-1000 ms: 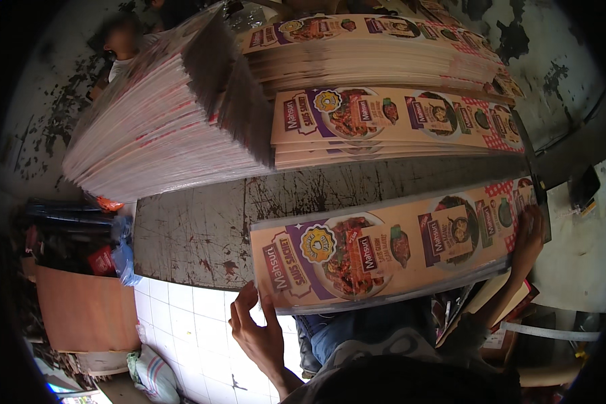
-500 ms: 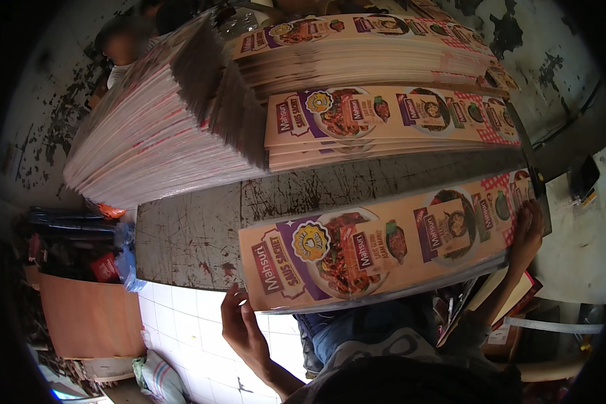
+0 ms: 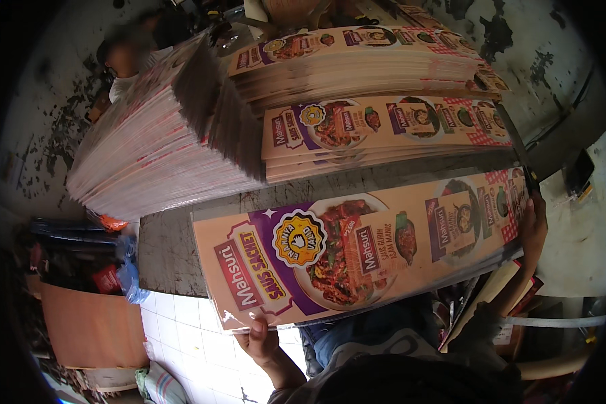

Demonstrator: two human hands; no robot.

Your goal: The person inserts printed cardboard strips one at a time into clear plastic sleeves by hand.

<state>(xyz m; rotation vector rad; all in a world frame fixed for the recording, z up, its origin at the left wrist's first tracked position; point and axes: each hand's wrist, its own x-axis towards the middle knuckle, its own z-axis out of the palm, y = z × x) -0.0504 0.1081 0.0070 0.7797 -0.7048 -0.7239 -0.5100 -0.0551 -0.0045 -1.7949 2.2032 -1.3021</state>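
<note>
I hold a long printed cardboard sheet (image 3: 357, 249) in orange and purple with food pictures, lying across the front of a grey worktable (image 3: 168, 242). My left hand (image 3: 259, 337) grips its near left corner from below. My right hand (image 3: 533, 229) holds its far right end. The sheet tilts up toward me and hides most of my lap. Behind it lie stacks of the same printed sheets (image 3: 384, 128) and a taller fanned pile (image 3: 155, 148) at the left.
Another person (image 3: 124, 57) is at the far left behind the piles. A brown cardboard box (image 3: 91, 326) and blue bags (image 3: 124, 269) sit on the white tiled floor (image 3: 195, 337) at the left. More card sheets (image 3: 485, 296) lean by my right knee.
The sheet has been drawn closer to me and fills more of the view. My left hand has shifted from beneath the edge to gripping the left corner.
</note>
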